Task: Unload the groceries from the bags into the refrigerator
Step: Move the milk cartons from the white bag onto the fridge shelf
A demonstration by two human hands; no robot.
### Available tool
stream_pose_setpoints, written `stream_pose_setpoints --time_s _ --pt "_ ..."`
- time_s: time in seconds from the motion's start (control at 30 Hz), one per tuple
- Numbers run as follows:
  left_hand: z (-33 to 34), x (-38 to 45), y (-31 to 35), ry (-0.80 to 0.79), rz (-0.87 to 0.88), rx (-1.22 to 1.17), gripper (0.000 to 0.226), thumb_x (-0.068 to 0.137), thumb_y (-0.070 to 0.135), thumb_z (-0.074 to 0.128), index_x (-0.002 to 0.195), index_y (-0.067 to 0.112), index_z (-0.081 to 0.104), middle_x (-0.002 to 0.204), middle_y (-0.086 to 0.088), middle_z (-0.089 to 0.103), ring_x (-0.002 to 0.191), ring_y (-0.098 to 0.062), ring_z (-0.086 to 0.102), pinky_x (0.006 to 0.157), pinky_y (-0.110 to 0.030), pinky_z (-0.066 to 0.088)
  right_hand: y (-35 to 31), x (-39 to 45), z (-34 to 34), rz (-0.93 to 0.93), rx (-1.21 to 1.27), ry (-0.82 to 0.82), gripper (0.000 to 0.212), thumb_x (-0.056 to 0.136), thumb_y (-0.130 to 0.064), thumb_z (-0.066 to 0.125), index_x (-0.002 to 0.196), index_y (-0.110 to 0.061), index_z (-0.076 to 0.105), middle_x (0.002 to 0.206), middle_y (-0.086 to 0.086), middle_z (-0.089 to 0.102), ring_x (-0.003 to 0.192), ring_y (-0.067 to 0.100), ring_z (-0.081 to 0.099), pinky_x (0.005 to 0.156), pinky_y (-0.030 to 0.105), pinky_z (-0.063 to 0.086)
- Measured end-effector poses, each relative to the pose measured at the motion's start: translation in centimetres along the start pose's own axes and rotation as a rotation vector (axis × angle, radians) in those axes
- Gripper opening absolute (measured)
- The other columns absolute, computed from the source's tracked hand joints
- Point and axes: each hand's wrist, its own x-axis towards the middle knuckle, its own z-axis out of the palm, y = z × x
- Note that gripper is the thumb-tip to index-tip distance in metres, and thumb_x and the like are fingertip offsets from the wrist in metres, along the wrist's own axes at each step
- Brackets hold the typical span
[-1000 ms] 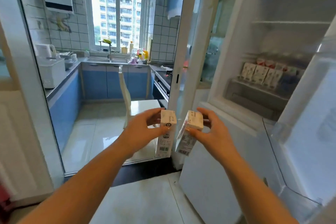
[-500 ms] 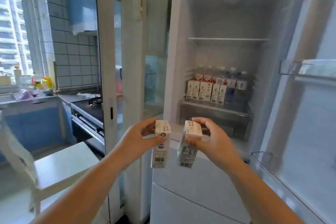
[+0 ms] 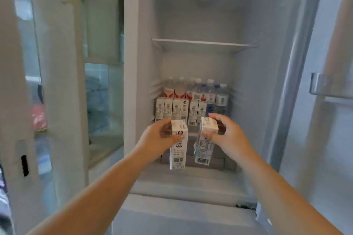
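Your left hand grips one carton by its top. Your right hand grips another, before the open fridge.

You are facing a refrigerator lined in smooth, matt white plastic. Its shelf looks like clear glass with a white trim. The cartons are matt printed paperboard — the bottles behind them are glossy clear plastic. The door bin is translucent, smooth plastic.
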Motion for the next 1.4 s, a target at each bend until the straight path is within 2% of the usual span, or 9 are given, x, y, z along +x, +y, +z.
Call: stream_pose_setpoints --time_s 0.07,0.2,0.4,0.6,0.87,1.0,1.13,1.23,1.4 --pt "1.2 4.2 -0.7 -0.05 0.03 0.027 0.043 0.076 0.013 0.074 0.101 0.042 0.055 0.099 0.018 0.066 0.097 0.0 0.062 0.09 -0.03 0.051 2.1 3.4 -0.2 0.019 0.005 0.043 0.054 0.074 -0.023 0.078 0.121 -0.03 0.053 0.108 -0.016 0.061 0.099 0.001 0.057 0.082 0.019 0.046" --pt "3.7 12.1 -1.5 -0.132 0.069 0.043 0.058 0.076 0.014 0.075 0.127 0.026 0.05 0.106 0.017 0.064 0.1 0.002 0.06 0.085 -0.018 0.048 6.1 9.5 -0.9 0.071 0.05 0.106 0.052 0.076 -0.013 0.076 0.12 -0.027 0.053 0.104 -0.015 0.061 0.093 -0.004 0.057 0.07 0.011 0.046" --pt "7.0 19.9 -3.3 -0.204 0.115 0.028 0.06 0.075 0.01 0.075 0.127 0.027 0.051 0.104 0.017 0.06 0.094 0.007 0.055 0.068 -0.005 0.046 10.7 14.7 -1.6 0.126 0.047 0.143 0.053 0.078 -0.012 0.073 0.124 -0.028 0.052 0.111 -0.009 0.061 0.102 0.009 0.058 0.08 0.02 0.047" --pt "10.5 25.0 -5.5 -0.243 0.085 -0.027 0.059 0.075 0.012 0.075 0.128 0.026 0.05 0.11 0.01 0.063 0.103 -0.008 0.06 0.09 -0.031 0.051 13.6 17.6 -2.0 0.209 -0.006 0.188 0.054 0.076 -0.013 0.075 0.122 -0.03 0.052 0.113 -0.008 0.062 0.104 0.011 0.059 0.088 0.035 0.052" --pt "13.7 27.8 -8.5 -0.258 0.097 -0.103 0.057 0.078 0.013 0.073 0.129 0.021 0.05 0.119 0.002 0.062 0.107 -0.01 0.059 0.096 -0.035 0.049 15.5 18.7 -2.4 0.264 -0.014 0.159 0.057 0.079 -0.008 0.071 0.129 -0.021 0.049 0.11 -0.009 0.061 0.102 0.008 0.059 0.078 0.018 0.049" --pt "13.8 28.6 -9.8 -0.208 0.308 0.128 0.059 0.075 0.022 0.076 0.13 0.021 0.052 0.124 0.003 0.055 0.109 -0.006 0.054 0.099 -0.033 0.046 15.8 18.5 -2.0 0.256 0.051 0.2 0.056 0.08 -0.007 0.069 0.128 -0.026 0.047 0.107 -0.013 0.059 0.105 0.008 0.058 0.09 0.029 0.049" --pt "13.8 28.2 -10.6 -0.149 0.553 0.469 0.078 0.071 0.027 0.078 0.139 0.02 0.04 0.14 0.003 0.034 0.123 -0.006 0.034 0.108 -0.029 0.033 16.3 17.8 -1.5 0.252 0.045 0.205 0.047 0.082 -0.006 0.067 0.12 -0.029 0.051 0.105 -0.016 0.061 0.102 0.001 0.057 0.073 0.011 0.05" --pt "13.8 28.0 -11.5 -0.079 0.754 0.687 0.088 0.062 0.03 0.084 0.137 0.014 0.041 0.139 -0.006 0.04 0.128 -0.023 0.036 0.106 -0.041 0.035 17.4 16.8 -0.8 0.295 0.018 0.222 0.052 0.083 -0.007 0.066 0.128 -0.025 0.049 0.113 -0.01 0.062 0.106 0.002 0.056 0.064 0.005 0.047" --pt "13.9 28.4 -11.9 -0.059 0.837 0.791 0.098 0.054 0.036 0.087 0.134 0.015 0.036 0.133 -0.011 0.047 0.125 -0.03 0.042 0.104 -0.046 0.038 18.6 15.8 0.5 0.283 -0.085 0.255 0.06 0.085 -0.002 0.062 0.134 -0.029 0.041 0.113 -0.018 0.053 0.09 -0.015 0.047 0.064 -0.004 0.04"
